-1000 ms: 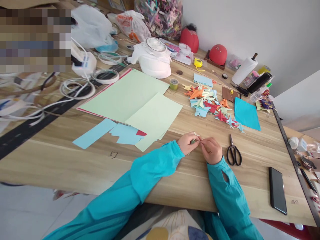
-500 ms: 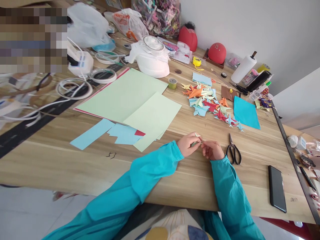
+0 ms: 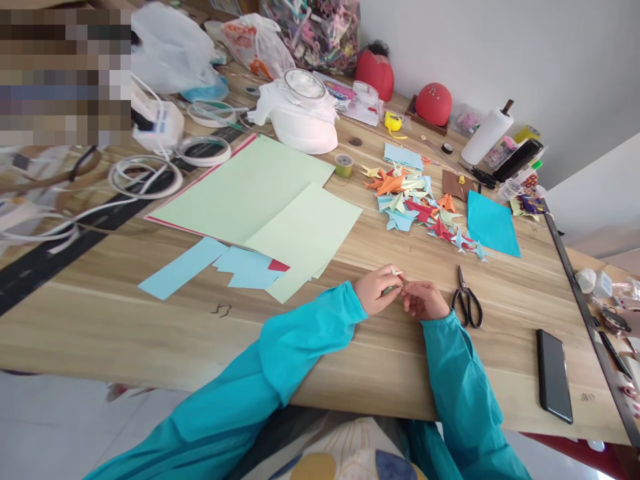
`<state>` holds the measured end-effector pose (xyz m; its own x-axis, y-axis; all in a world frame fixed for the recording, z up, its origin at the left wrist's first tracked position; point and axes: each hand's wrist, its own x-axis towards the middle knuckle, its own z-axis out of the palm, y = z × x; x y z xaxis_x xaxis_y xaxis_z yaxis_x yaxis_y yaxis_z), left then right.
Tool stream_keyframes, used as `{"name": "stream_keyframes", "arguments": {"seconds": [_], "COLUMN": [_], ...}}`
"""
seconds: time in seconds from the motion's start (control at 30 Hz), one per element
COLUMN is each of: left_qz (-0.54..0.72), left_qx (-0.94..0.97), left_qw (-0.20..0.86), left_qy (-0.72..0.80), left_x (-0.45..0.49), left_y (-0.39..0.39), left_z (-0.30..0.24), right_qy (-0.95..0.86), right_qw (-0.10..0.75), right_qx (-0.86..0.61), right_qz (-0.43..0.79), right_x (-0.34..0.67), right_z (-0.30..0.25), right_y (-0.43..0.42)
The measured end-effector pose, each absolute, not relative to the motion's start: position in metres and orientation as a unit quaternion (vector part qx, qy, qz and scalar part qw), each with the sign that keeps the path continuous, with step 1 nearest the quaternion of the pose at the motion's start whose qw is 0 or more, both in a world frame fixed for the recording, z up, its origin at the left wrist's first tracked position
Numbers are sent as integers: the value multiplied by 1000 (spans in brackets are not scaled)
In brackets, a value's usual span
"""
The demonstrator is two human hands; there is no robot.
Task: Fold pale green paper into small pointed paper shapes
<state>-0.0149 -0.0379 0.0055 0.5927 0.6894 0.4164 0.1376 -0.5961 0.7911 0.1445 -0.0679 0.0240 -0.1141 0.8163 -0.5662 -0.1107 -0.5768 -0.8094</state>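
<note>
My left hand is closed around a small piece of pale green folded paper, most of it hidden by the fingers. Its tip pokes out above the knuckles. My right hand meets it fingertip to fingertip, pinching at the paper's end; exactly what lies in that pinch is hidden. Just right of that hand lie black-handled scissors, blades pointing away from me. Beyond the hands is a pile of folded paper cranes in blue, orange, red, yellow and green.
Pale green sheets and blue paper strips lie on the left. A turquoise cloth-like square is beyond the scissors. A phone rests at the right. Coiled white cables, a thread spool and a white bundle stand farther back.
Both hands keep nearly the same pose around the folded paper. The whole view has shifted very slightly; nothing on the table has visibly moved.
</note>
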Motion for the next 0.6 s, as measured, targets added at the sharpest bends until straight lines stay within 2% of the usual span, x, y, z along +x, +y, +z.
{"name": "stream_keyframes", "arguments": {"seconds": [0.3, 0.6], "left_qz": [392, 365], "left_qx": [783, 736], "left_qw": [409, 496], "left_qy": [256, 282], "left_x": [-13, -15], "left_y": [-37, -37], "left_z": [5, 10], "right_qy": [-414, -485], "right_qw": [380, 391], "right_qx": [-560, -561], "right_qz": [608, 545], "right_x": [141, 138], "right_z": [27, 30], "right_y": [-71, -74]}}
